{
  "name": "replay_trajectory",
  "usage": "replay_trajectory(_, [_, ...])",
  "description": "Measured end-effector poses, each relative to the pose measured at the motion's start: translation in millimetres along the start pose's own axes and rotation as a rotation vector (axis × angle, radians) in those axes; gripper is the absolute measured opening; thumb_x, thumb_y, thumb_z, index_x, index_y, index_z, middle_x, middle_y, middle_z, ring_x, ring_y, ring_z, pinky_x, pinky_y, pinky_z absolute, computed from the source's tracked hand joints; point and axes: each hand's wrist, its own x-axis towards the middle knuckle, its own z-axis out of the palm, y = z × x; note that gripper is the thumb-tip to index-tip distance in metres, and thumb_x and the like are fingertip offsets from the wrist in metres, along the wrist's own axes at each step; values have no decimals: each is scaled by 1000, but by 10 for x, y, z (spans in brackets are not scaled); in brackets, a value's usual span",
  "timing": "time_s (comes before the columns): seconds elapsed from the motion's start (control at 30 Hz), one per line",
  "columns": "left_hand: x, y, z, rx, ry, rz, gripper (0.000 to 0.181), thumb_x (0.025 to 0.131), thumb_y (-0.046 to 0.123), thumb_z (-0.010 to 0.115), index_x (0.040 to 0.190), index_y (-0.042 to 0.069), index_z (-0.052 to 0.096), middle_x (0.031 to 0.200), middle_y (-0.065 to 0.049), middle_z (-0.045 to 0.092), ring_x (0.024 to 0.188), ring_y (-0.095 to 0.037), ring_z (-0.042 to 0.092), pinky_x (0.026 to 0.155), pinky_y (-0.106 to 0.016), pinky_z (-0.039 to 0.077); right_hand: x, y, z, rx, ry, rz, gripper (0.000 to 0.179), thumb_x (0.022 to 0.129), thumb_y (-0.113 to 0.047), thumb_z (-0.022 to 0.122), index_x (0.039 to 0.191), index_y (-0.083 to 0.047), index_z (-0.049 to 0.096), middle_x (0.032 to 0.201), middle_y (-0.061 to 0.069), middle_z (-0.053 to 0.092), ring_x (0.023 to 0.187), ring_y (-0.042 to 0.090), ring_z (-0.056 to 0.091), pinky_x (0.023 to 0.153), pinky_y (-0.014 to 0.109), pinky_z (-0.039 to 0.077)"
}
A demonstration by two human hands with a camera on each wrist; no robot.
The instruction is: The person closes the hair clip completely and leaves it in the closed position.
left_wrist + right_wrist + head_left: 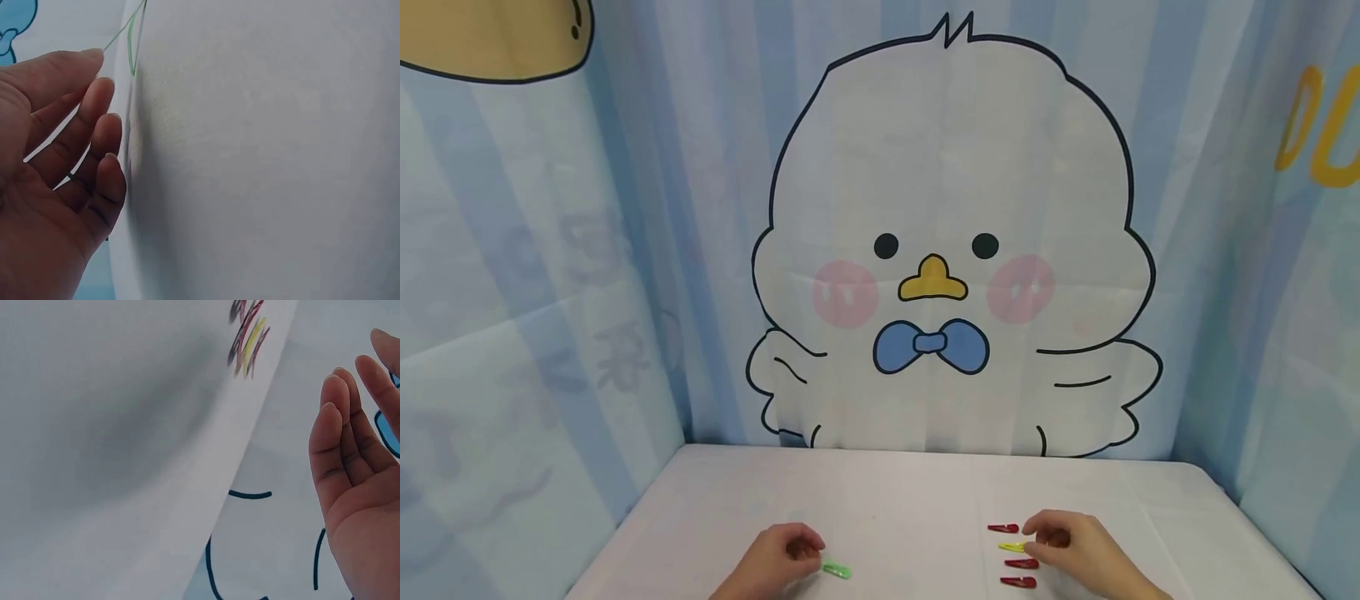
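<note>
On the left of the white table, my left hand [778, 557] pinches one end of a green snap hair clip [837, 570] between thumb and index finger. In the left wrist view the clip [132, 47] shows only as thin green edges, and the other fingers are loosely bent. My right hand [1082, 546] hovers at the right beside a column of hair clips, its fingers relaxed and holding nothing. The column has a red clip [1003, 528] at the far end, a yellow clip [1011, 547], then two more red clips [1021, 564]. In the right wrist view the thumb and fingers are apart.
The table [917, 500] has a white cover. Behind it hangs a curtain [947, 167] printed with a white chick in a blue bow tie. Striped blue curtains [512, 333] close off both sides.
</note>
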Motion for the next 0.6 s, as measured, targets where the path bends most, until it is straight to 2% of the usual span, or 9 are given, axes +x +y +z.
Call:
replay_trajectory(0.27, [37, 60, 10, 67, -52, 2, 14, 82, 3, 77, 94, 9, 72, 84, 0, 62, 77, -19, 54, 71, -35, 47, 29, -163, 82, 65, 52, 5, 19, 88, -16, 78, 102, -5, 72, 84, -1, 64, 75, 20, 56, 66, 25, 51])
replay_trajectory(0.6, [123, 69, 42, 120, -84, 10, 11, 82, 3, 77, 90, 8, 74, 82, 1, 63, 76, -18, 54, 70, -34, 45, 75, -205, 133, 109, 63, -2, 22, 89, -14, 78, 106, -1, 71, 89, 0, 67, 78, 20, 59, 70, 26, 54])
